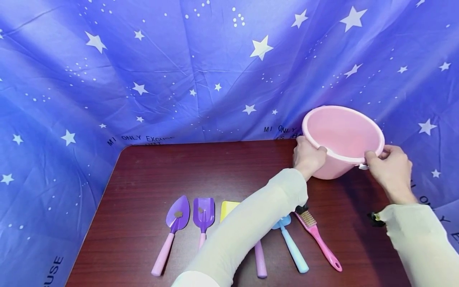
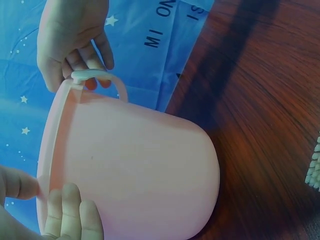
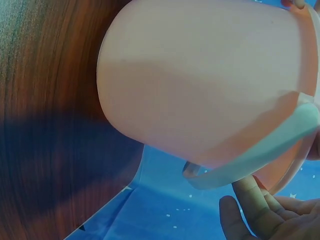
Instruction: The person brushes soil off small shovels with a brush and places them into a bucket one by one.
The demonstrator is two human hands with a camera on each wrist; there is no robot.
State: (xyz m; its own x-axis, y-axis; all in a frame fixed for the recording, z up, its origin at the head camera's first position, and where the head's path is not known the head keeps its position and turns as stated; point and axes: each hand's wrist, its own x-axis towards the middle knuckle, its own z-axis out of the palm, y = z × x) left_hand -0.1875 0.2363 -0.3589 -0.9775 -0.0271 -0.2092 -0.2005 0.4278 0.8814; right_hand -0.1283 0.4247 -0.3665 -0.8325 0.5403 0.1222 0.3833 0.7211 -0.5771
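A pink bucket (image 1: 333,169) is at the table's back right corner, its mouth facing up and toward me. My left hand (image 1: 309,157) grips the rim on the near left side, thumb over the edge and fingers against the outer wall. On the right, my right hand (image 1: 392,169) pinches the rim between thumb and fingers. A pale curved handle (image 3: 260,150) hangs along the bucket's outside, close to the right hand's fingers. The bucket's inside shows only pink wall in the head view.
Across the dark red wooden table (image 1: 143,175) lie a pointed purple trowel (image 1: 183,209), a square purple shovel (image 1: 209,215), a yellow-headed tool (image 1: 226,208) partly behind my left sleeve, a light blue tool (image 1: 295,249) and a pink brush (image 1: 319,239). A starry blue cloth (image 1: 215,107) hangs behind.
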